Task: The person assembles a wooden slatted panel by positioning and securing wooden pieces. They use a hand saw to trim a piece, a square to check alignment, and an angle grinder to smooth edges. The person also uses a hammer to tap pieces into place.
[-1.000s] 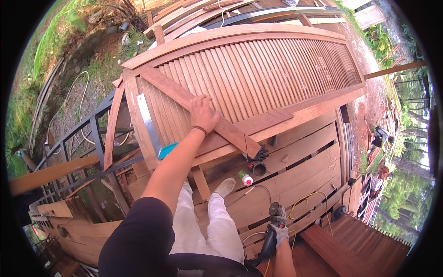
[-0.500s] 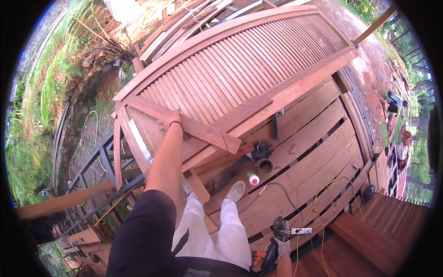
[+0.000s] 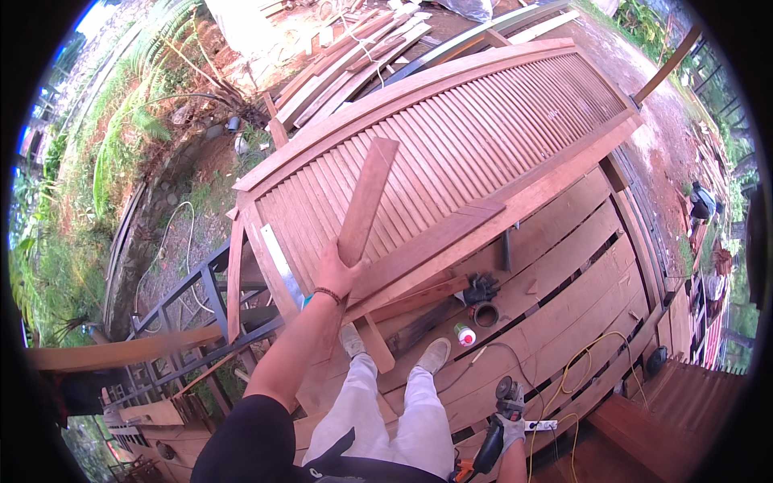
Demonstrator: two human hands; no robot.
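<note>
My left hand (image 3: 336, 272) grips the near end of a short reddish wooden board (image 3: 367, 200) and holds it lifted, tilted up over a large louvred wooden door panel (image 3: 451, 137) that lies flat in front of me. My right hand (image 3: 509, 420), in a grey glove, hangs low by my right leg and holds an angle grinder (image 3: 498, 439) with its disc pointing up. A second flat board (image 3: 427, 245) lies across the panel's near rail.
I stand on a plank deck (image 3: 564, 306). A small can (image 3: 464, 334), a round ring and a dark glove (image 3: 481, 287) lie near my feet. A yellow cord (image 3: 588, 366) runs right. A metal railing (image 3: 201, 314) edges the deck at left; stacked lumber (image 3: 354, 64) lies beyond.
My left hand has closed on the short board and raised it off the panel, swinging it from lying diagonal to pointing up and away. The view has tilted.
</note>
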